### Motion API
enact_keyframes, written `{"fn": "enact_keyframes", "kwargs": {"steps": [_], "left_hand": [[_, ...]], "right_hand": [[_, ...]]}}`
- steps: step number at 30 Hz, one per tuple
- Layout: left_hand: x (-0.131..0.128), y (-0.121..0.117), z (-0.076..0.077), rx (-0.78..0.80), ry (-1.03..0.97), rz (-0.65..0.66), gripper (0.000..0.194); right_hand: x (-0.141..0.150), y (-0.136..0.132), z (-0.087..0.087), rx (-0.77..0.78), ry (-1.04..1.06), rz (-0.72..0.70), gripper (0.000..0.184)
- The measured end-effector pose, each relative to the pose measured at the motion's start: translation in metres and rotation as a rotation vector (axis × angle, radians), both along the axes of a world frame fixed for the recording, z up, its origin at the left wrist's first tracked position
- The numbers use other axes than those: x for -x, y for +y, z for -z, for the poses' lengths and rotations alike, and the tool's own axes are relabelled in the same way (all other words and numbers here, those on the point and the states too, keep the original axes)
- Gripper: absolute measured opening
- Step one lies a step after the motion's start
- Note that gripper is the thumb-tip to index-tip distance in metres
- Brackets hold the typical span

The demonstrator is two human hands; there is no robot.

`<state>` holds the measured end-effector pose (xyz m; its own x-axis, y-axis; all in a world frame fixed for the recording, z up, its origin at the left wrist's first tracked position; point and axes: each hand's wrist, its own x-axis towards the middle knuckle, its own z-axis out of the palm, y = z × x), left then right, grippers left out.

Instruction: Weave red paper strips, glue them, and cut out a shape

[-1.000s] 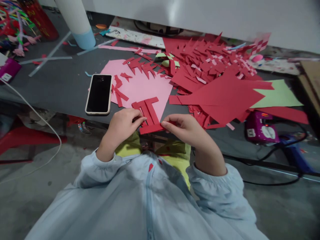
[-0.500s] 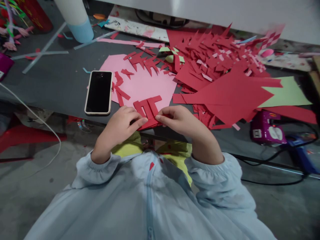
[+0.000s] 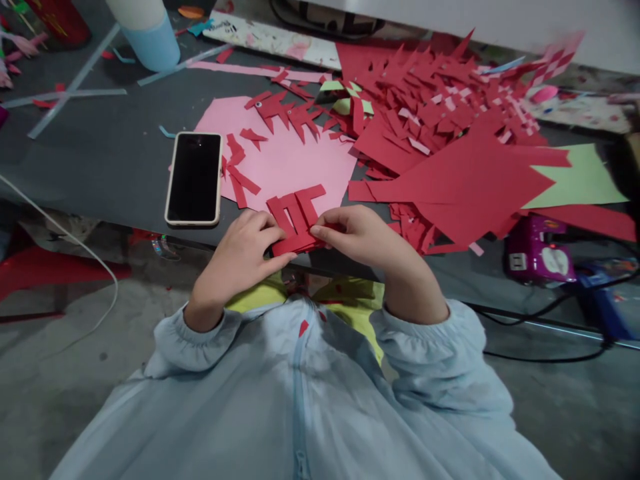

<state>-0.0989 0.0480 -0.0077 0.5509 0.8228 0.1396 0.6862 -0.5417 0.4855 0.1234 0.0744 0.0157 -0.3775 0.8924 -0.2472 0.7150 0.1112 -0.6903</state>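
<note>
Woven or overlapping red paper strips (image 3: 299,241) lie at the table's front edge, with several upright strips crossing a flat one. My left hand (image 3: 245,245) grips their left end, its thumb along the lower edge and its fingertips at the upper side. On the right, my right hand (image 3: 357,233) pinches the strips between thumb and forefinger; the fingertips partly cover the paper there. Beneath and behind lies a pink paper sheet (image 3: 295,157) bearing red cut-out paper fish (image 3: 273,110) and loose red scraps.
A phone (image 3: 194,179) lies left of the pink sheet. To the right spreads a heap of red paper (image 3: 465,180) with a pale green sheet (image 3: 583,177). A purple box (image 3: 537,253), a blue tool (image 3: 605,300) and black cables sit at the right edge. A white-and-blue bottle (image 3: 153,43) stands behind.
My left thumb has moved down off the strips to their lower edge, away from the forefinger, uncovering more red paper. The right hand keeps its pinch. The view has shifted slightly.
</note>
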Motion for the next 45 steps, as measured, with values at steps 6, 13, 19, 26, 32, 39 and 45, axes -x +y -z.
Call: {"fn": "enact_keyframes", "kwargs": {"steps": [6, 13, 19, 26, 32, 39, 45], "left_hand": [[-0.001, -0.003, 0.0, -0.015, -0.016, -0.013, 0.028], [0.002, -0.004, -0.002, -0.015, -0.041, -0.065, 0.037], [0.001, -0.001, 0.002, -0.005, -0.017, -0.031, 0.055], [0.001, 0.006, 0.002, -0.026, -0.003, -0.085, 0.066], [-0.001, 0.014, 0.001, -0.063, 0.069, -0.19, 0.078], [-0.002, 0.014, 0.0, -0.046, 0.087, -0.153, 0.071], [0.0, 0.007, -0.002, -0.113, 0.034, -0.14, 0.062]], "right_hand": [[0.003, 0.0, -0.002, -0.019, -0.125, 0.018, 0.028], [0.001, 0.0, 0.002, -0.073, -0.214, 0.01, 0.028], [0.002, 0.0, 0.001, -0.107, -0.192, 0.018, 0.029], [0.008, 0.006, -0.004, -0.131, -0.161, 0.006, 0.026], [0.009, 0.008, -0.004, -0.148, -0.134, -0.008, 0.026], [0.009, 0.009, -0.003, -0.144, -0.126, -0.011, 0.025], [0.009, 0.01, -0.004, -0.167, -0.129, 0.002, 0.025]]}}
